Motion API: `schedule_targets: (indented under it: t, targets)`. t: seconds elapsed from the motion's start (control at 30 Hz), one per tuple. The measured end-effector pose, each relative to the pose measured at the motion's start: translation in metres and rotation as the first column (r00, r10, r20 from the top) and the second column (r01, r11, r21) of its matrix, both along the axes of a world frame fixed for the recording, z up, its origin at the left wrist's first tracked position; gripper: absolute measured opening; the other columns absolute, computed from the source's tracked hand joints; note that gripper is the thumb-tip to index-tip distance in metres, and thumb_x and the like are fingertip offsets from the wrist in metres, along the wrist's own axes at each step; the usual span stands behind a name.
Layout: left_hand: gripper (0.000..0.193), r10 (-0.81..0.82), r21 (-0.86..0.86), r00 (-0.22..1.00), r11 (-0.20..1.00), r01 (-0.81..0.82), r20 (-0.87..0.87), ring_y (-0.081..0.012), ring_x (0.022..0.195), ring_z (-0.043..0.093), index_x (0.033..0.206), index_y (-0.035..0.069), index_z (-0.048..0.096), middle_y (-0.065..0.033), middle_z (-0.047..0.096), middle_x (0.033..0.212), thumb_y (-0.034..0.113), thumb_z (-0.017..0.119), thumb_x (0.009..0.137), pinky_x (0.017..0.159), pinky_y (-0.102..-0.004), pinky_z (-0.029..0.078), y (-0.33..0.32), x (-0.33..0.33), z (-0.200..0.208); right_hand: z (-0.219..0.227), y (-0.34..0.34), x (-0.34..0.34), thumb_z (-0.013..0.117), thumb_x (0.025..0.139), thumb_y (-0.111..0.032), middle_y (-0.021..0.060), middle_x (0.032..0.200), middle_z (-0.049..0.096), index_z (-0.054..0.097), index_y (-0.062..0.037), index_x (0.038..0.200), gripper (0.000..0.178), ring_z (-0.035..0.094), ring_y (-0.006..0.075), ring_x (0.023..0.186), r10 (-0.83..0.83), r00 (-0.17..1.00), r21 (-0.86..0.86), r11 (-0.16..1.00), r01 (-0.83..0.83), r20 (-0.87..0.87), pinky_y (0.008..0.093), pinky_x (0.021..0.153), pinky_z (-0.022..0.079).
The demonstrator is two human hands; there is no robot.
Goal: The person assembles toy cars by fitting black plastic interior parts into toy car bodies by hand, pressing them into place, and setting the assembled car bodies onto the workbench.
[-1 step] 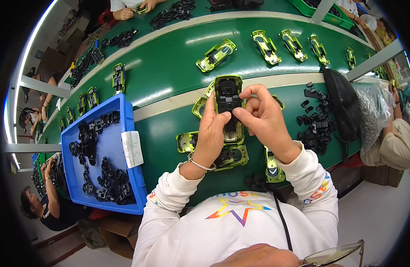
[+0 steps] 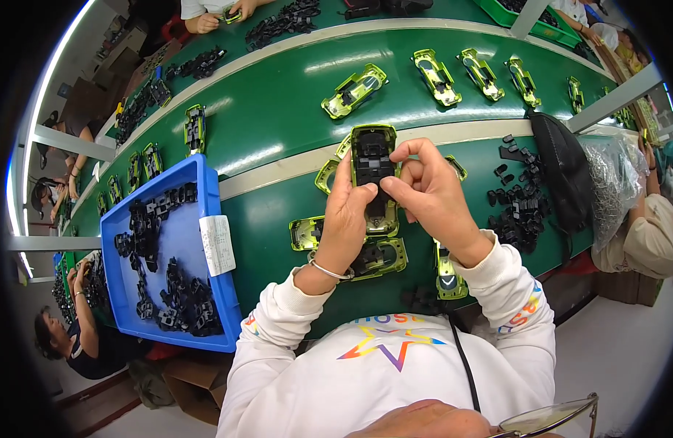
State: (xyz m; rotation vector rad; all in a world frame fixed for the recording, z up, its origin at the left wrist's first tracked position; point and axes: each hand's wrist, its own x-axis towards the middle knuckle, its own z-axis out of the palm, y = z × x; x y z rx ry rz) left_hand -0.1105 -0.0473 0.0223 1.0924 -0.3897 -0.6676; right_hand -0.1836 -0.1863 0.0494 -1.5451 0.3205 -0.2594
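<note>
Upright in front of me is a lime-green toy car body (image 2: 383, 222), its hollow underside showing, with a black interior piece (image 2: 373, 150) seated in it. My left hand (image 2: 341, 224) grips the body along its left side, thumb laid over the edge. Against the right side and the black piece, my right hand (image 2: 437, 196) presses with bent thumb and index finger; its other fingers curl behind. What lies under the right fingertips is hidden. Close below, more green car bodies (image 2: 384, 260) lie on the green table (image 2: 260, 212), one of them (image 2: 451, 279) beside my right wrist.
A blue bin (image 2: 212, 188) of black parts stands at left. Loose black parts (image 2: 525, 217), a black bag (image 2: 559, 175) and a clear plastic bag (image 2: 612, 186) are at right. Green car bodies (image 2: 436, 78) sit on the far strip. Other people work around the tables.
The held car body has shifted very slightly to the left along with my fingers. Nothing else visibly differs.
</note>
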Motion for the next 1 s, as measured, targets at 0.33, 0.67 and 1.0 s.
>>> schedule_targets:
  t: [0.33,0.67,1.0]
  targets:
    - [0.049,0.157,0.073,0.988,0.985,-0.157,-0.001,-0.0277,0.088,0.069,0.133,-0.002,0.044,-0.0155,0.067,0.103,0.001,0.044,0.085,0.079,-0.0387,0.060,-0.005,0.135,-0.021,-0.006,-0.044,-0.029,0.064,0.096,-0.007,-0.0010,0.080,0.057,0.048,0.0010,0.139,0.047,0.053,0.0042,0.066,-0.016,0.999,0.090,0.996,0.013,0.038,0.0192,0.057,0.044]
    - [0.050,0.124,0.541,0.708,0.559,-0.628,0.695,-0.0346,0.102,0.064,0.130,0.000,0.060,-0.0223,0.068,0.111,0.013,0.060,0.082,0.093,-0.0393,0.048,0.080,0.386,-0.120,-0.018,-0.112,-0.118,0.063,0.096,-0.010,-0.0021,0.079,0.061,0.066,-0.0002,0.119,0.025,0.052,0.0033,0.067,-0.321,0.934,-0.128,0.944,0.303,-0.157,0.0190,0.060,0.043]
    - [0.079,-0.215,0.226,0.079,0.837,-0.498,0.973,-0.0414,0.130,0.048,0.142,-0.003,0.046,-0.0283,0.051,0.140,0.036,0.077,0.081,0.110,-0.0458,0.038,-0.093,0.206,-0.063,-0.029,-0.102,-0.128,0.068,0.089,-0.007,0.0053,0.082,0.067,0.069,-0.0022,0.111,0.022,0.061,0.0129,0.069,-0.388,0.921,-0.625,0.729,0.280,-0.039,0.0267,0.063,0.048]
